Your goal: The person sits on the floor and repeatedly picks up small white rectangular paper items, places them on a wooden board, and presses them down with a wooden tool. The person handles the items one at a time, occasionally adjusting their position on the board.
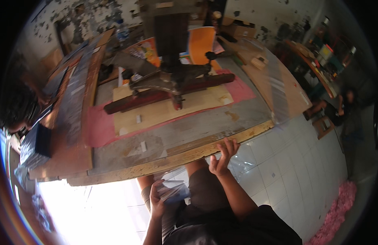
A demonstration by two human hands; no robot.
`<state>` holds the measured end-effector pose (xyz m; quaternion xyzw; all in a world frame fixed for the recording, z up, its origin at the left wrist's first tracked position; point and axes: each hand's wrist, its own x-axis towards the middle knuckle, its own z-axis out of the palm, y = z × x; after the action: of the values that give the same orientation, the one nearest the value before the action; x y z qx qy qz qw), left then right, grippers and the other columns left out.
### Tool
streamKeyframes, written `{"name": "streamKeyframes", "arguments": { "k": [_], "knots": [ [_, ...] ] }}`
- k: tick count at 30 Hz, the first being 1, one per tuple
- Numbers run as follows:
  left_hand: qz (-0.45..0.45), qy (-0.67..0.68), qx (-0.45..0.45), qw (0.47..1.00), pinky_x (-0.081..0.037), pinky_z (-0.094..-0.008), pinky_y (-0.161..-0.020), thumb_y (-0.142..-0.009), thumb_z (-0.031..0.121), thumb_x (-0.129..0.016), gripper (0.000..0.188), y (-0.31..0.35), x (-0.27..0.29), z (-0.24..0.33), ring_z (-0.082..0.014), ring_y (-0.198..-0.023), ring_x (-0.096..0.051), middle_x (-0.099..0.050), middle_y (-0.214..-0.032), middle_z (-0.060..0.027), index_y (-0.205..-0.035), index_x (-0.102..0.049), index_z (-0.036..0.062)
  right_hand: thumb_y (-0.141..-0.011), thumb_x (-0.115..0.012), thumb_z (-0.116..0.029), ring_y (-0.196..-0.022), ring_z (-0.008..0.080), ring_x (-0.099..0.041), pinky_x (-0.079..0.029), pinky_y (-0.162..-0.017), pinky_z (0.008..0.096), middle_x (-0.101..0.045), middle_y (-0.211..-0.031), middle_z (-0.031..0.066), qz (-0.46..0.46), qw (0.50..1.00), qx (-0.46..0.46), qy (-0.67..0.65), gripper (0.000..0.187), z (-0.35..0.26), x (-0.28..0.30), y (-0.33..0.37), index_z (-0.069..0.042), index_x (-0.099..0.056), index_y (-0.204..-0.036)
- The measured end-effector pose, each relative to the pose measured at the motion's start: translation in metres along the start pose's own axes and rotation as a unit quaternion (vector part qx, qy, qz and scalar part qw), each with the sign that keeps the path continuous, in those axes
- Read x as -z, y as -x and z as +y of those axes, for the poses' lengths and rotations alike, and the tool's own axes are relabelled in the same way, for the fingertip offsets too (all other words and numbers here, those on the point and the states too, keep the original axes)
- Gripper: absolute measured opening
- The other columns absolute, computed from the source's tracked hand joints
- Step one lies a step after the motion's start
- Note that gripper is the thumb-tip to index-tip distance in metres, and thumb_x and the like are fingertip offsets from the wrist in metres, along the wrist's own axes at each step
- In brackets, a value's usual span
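My left hand point(157, 201) is closed around a stack of thin, clear and whitish plastic sheets point(174, 191) above my lap, below the table edge. My right hand point(225, 157) is raised at the table's wooden front edge point(185, 152), fingers apart and nothing in it; whether it touches the edge I cannot tell. Beyond it stands a dark metal press point(170, 79) with a long reddish bar point(131, 102). Under the bar lie a yellowish sheet point(156, 116) and a pink sheet point(100, 126). Two small whitish pieces point(143, 146) rest nearer me.
A wooden side board point(85, 118) carries clear plastic strips at left, beside a dark blue box point(37, 141). At right, another board point(254, 71) holds a small tan block point(259, 62). One person point(23, 100) is at far left, another point(340, 108) sits at right. Pink material point(338, 208) lies on the floor.
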<state>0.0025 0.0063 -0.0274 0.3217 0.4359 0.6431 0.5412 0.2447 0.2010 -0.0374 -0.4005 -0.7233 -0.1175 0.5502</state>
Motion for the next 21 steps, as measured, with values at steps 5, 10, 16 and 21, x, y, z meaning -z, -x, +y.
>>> {"name": "streamKeyframes", "arguments": {
  "k": [5,10,16,21],
  "knots": [
    [-0.016,0.038,0.011,0.999,-0.058,-0.0401,-0.096,-0.096,0.011,-0.07,0.058,0.002,0.005,-0.004,-0.0281,-0.104,-0.074,-0.074,-0.11,-0.019,-0.144,-0.039,0.0005,-0.107,-0.043,-0.043,-0.148,0.0426,-0.028,-0.007,-0.123,0.0616,-0.046,-0.151,0.0186,-0.014,1.0,-0.002,0.02,0.047,-0.002,0.006,-0.004,-0.009,-0.05,-0.139],
    [-0.041,0.06,-0.029,0.997,-0.057,-0.0399,-0.097,-0.097,0.011,-0.068,0.056,0.007,0.007,-0.006,-0.0289,-0.108,-0.074,-0.074,-0.112,-0.0192,-0.144,-0.038,0.0012,-0.109,-0.038,-0.043,-0.137,0.0351,-0.042,-0.018,-0.116,0.0574,-0.055,-0.141,0.0127,-0.079,0.995,-0.029,0.055,0.044,-0.021,0.031,-0.029,-0.009,-0.059,-0.13],
    [-0.05,0.034,-0.026,0.998,-0.056,-0.0376,-0.097,-0.098,0.008,-0.064,0.053,0.011,0.009,-0.003,-0.0257,-0.109,-0.073,-0.074,-0.113,-0.0185,-0.144,-0.038,0.0012,-0.097,-0.067,-0.018,-0.123,0.0322,-0.055,-0.038,-0.104,0.0466,-0.059,-0.13,0.0115,-0.177,0.983,0.016,-0.054,0.028,-0.056,0.049,-0.111,-0.007,-0.065,-0.123],
    [-0.056,0.023,-0.048,0.997,-0.056,-0.0347,-0.095,-0.096,0.002,-0.06,0.052,0.013,0.006,0.006,-0.0222,-0.105,-0.073,-0.074,-0.111,-0.0164,-0.144,-0.039,0.001,-0.099,-0.068,-0.026,-0.13,0.0389,-0.053,-0.042,-0.11,0.049,-0.056,-0.138,0.0182,-0.354,0.92,0.059,-0.155,0.044,-0.102,-0.006,-0.174,-0.001,-0.059,-0.134]
  ]
}}
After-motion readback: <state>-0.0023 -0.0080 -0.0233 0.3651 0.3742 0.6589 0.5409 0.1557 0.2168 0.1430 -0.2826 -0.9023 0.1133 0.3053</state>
